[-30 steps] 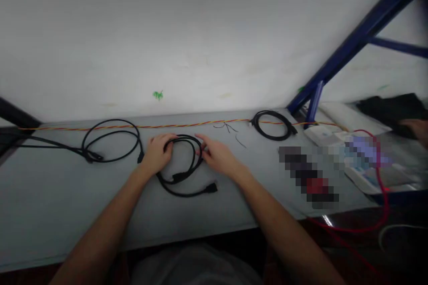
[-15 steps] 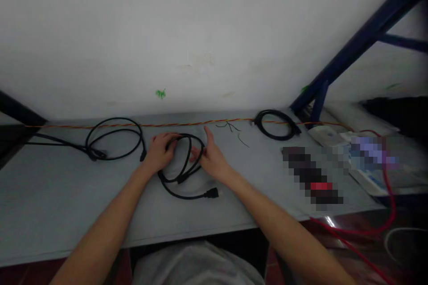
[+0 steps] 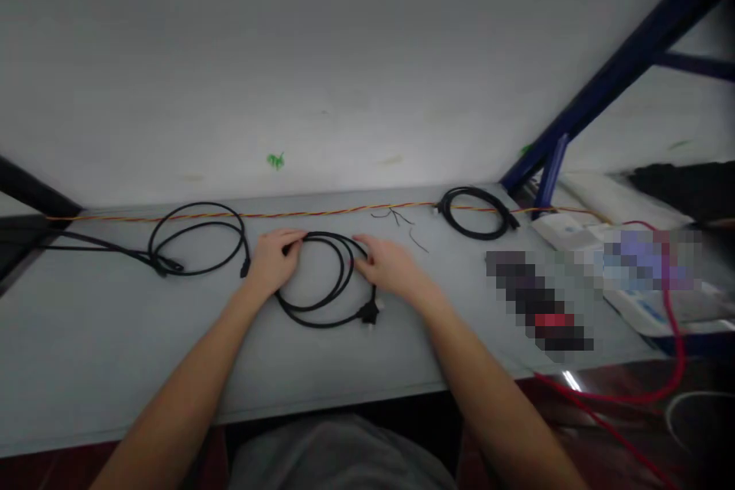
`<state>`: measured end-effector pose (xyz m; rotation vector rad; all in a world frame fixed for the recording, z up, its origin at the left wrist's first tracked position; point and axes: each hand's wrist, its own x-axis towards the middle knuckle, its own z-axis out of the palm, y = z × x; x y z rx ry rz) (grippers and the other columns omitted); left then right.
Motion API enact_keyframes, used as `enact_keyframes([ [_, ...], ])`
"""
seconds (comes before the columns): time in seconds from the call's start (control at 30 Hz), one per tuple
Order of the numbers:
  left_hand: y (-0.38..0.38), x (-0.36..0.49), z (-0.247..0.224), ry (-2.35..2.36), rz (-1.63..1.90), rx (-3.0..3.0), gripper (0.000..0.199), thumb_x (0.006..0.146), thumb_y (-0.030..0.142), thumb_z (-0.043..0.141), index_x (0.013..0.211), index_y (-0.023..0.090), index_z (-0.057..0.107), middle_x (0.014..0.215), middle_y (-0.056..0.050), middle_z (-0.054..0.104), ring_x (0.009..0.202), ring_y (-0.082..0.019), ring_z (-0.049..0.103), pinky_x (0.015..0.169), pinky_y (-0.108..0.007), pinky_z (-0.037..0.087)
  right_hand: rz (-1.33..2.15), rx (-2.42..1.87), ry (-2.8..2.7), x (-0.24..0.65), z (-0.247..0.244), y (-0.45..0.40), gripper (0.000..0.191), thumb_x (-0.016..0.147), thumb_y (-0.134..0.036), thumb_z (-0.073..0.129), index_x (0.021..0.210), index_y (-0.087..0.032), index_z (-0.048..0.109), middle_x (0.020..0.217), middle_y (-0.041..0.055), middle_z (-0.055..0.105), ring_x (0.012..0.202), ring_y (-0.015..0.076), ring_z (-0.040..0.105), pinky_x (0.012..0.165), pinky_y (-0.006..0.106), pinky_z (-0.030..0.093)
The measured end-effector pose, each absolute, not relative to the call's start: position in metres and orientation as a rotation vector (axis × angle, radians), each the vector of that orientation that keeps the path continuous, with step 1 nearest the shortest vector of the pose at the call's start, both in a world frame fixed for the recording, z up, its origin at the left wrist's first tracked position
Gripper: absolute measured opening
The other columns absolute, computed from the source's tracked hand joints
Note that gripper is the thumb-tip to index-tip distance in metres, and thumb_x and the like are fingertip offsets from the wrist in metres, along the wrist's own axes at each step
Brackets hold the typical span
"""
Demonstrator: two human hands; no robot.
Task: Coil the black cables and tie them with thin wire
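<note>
A black power cord [image 3: 321, 324] lies coiled in loops on the grey table top [image 3: 115, 344], right in front of me. My left hand [image 3: 274, 260] grips the left side of the loops, fingers over the cable. My right hand [image 3: 390, 264] lies at the loops' right side, its fingertips against the cable. Whether it grips cannot be told. The cord's plug [image 3: 368, 314] rests on the table below my right hand, its pins showing.
Another black cable coil [image 3: 195, 245] lies to the left, and a smaller one [image 3: 476, 214] to the right. A twisted red-and-yellow wire [image 3: 344, 210] runs along the wall. Right of it stand a pixelated object [image 3: 540, 298], a white box [image 3: 566, 231] and a blue metal strut [image 3: 609, 92].
My right hand has moved right, from inside the loops to their outer side. The loops have drawn rounder, and the plug has turned and shifted up toward my right hand.
</note>
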<state>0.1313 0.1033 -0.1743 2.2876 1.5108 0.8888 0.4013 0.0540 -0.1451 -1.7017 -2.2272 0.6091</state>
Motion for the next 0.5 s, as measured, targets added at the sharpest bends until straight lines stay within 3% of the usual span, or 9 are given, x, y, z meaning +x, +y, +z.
enact_keyframes([
  [0.07, 0.103, 0.132, -0.174, 1.516, 0.89, 2.292, 0.032, 0.095, 0.028, 0.054, 0.113, 0.026, 0.081, 0.12, -0.006, 0.079, 0.116, -0.027, 0.072, 0.111, -0.05, 0.052, 0.63, -1.684, -2.208, 0.404, -0.145, 0.054, 0.062, 0.092, -0.029, 0.069, 0.152, -0.02, 0.053, 0.111, 0.0111, 0.076, 0.1, 0.0267, 0.071, 0.088, 0.034, 0.051],
  [0.13, 0.103, 0.132, -0.174, 1.528, 0.892, 2.294, 0.032, 0.095, 0.029, 0.055, 0.112, 0.026, 0.081, 0.119, -0.006, 0.079, 0.114, -0.027, 0.072, 0.11, -0.05, 0.053, 0.619, -1.645, -2.174, 0.406, -0.146, 0.055, 0.07, 0.088, -0.023, 0.072, 0.154, -0.016, 0.049, 0.118, 0.013, 0.073, 0.101, 0.0253, 0.069, 0.091, 0.034, 0.051],
  [0.3, 0.102, 0.132, -0.171, 1.59, 0.904, 2.283, 0.029, 0.093, 0.032, 0.058, 0.107, 0.026, 0.083, 0.111, -0.006, 0.08, 0.107, -0.028, 0.072, 0.105, -0.048, 0.055, 0.629, -1.676, -2.161, 0.416, -0.148, 0.06, 0.046, 0.085, -0.006, 0.061, 0.129, -0.015, 0.071, 0.126, 0.0143, 0.07, 0.112, 0.0259, 0.066, 0.101, 0.035, 0.049],
  [0.5, 0.099, 0.134, -0.167, 1.629, 0.929, 2.261, 0.027, 0.093, 0.035, 0.061, 0.104, 0.024, 0.083, 0.101, -0.008, 0.078, 0.099, -0.028, 0.071, 0.099, -0.046, 0.056, 0.518, -1.783, -2.132, 0.418, -0.142, 0.063, 0.046, 0.085, -0.004, 0.057, 0.125, -0.019, 0.076, 0.12, 0.0127, 0.073, 0.108, 0.0279, 0.067, 0.095, 0.035, 0.05],
])
